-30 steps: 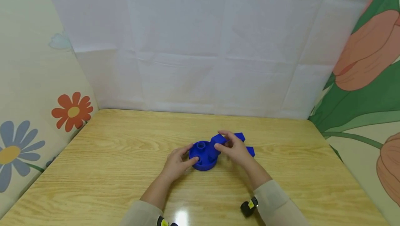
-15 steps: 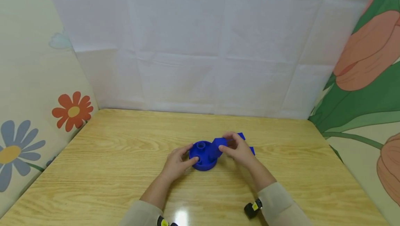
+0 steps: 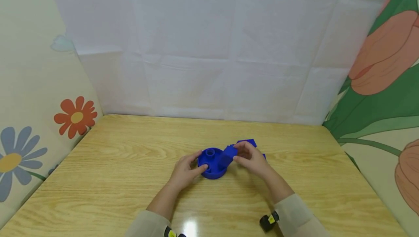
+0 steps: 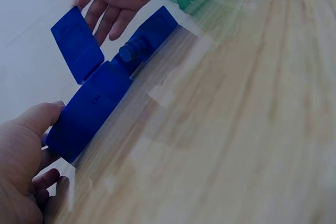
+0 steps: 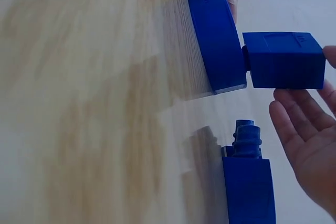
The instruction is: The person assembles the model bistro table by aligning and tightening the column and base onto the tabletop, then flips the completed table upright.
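My left hand [image 3: 184, 173] grips the side of a round blue base [image 3: 214, 174], its thumb over the rim. The base is a shallow dish lying on the table, with a short hollow tube [image 3: 210, 152] standing inside. From the right part of the base rises a blue block [image 3: 229, 155], leaning to the right. A short neck joins block and base in the right wrist view, though how it seats inside is hidden. With thumb and fingertips, my right hand [image 3: 253, 160] pinches the block's upper end.
Two more blue pieces lie behind my right hand: one [image 3: 248, 142] farther back, the other [image 3: 264, 156] mostly covered by the hand. A blue block with a ribbed peg [image 5: 249, 190] shows in the right wrist view. A white cloth [image 3: 196, 47] hangs behind the wooden table [image 3: 131, 149].
The block has turned on the base, and its top has shifted a little to the right and toward me. My right hand has moved the same way. My left hand and the base stay put.
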A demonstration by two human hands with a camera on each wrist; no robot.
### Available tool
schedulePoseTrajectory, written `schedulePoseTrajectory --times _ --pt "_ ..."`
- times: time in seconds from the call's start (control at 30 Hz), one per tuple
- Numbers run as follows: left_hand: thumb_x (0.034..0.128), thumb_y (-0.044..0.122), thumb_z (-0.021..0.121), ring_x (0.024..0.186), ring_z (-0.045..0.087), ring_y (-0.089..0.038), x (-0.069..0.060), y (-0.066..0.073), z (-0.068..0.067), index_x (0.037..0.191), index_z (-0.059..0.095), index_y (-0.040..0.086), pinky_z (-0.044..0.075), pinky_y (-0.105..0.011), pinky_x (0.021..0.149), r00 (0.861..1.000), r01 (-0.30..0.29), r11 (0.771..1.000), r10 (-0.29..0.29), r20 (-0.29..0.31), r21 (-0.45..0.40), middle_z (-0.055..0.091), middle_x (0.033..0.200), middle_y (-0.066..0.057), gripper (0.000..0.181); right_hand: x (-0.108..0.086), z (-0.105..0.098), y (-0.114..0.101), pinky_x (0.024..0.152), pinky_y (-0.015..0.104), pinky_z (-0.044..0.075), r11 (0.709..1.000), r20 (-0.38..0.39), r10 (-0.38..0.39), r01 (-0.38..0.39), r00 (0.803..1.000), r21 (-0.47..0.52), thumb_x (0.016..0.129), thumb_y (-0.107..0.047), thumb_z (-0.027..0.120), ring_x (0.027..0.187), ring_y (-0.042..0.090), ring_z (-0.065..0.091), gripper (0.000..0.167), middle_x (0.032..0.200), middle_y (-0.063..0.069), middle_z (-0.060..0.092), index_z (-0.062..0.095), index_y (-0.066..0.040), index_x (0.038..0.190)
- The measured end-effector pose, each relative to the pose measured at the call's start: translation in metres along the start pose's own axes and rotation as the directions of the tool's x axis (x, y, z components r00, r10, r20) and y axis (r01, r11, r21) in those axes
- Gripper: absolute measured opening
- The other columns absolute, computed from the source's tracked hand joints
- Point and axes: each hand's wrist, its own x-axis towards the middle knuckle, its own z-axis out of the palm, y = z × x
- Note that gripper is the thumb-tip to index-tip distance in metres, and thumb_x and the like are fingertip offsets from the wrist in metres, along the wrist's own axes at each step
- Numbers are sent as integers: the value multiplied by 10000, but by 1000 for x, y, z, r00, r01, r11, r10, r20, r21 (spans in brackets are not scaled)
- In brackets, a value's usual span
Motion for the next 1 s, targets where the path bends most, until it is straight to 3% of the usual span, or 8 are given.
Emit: schedulePoseTrajectory --times 0.23,0.47,0.57,0.67,0.8,1.0 --pt "866 257 741 1259 508 -412 0 0 0 1358 578 57 391 -580 1058 1000 -6 1000 6 -6 3 602 1330 -204 556 -2 4 -8 870 338 488 994 72 36 -28 997 -109 917 -238 687 1049 225 573 511 1259 143 600 520 -89 1376" --pt "867 263 740 1261 513 -412 0 1 0 1361 576 58 396 -580 1059 1000 -7 1000 7 -8 -5 603 1334 -198 559 0 9 -9 865 329 477 991 43 57 -52 997 -122 888 -266 727 1044 205 553 491 1245 100 606 558 -76 1308" --pt "869 267 738 1264 511 -413 -1 1 0 1365 572 62 392 -585 1061 1000 -6 1000 6 -3 -8 601 1339 -194 562 0 11 -10 935 405 492 991 32 64 -60 997 -118 884 -267 733 1107 239 567 485 1264 89 610 564 -67 1292" --pt "869 262 738 1262 511 -413 0 1 0 1364 572 59 385 -588 1062 1000 -11 1000 11 -2 -3 603 1336 -195 561 -1 9 -9 1017 469 467 993 49 37 -31 998 -112 928 -228 676 1182 298 565 419 1300 121 601 561 -56 1293" --pt "867 254 739 1258 511 -414 0 0 -1 1363 573 58 378 -591 1063 1000 -12 1000 12 -3 1 606 1331 -199 558 -3 5 -8 1015 458 474 997 87 -17 23 996 -75 976 -139 577 1202 350 557 361 1311 191 583 546 0 1307" --pt "871 277 737 1259 512 -407 -1 -1 -1 1368 572 73 392 -585 1058 1000 -2 1000 2 -1 5 603 1336 -192 562 -1 7 -12 1044 496 451 996 97 22 -14 995 -88 949 -217 640 1205 328 563 381 1286 141 605 569 -52 1285"
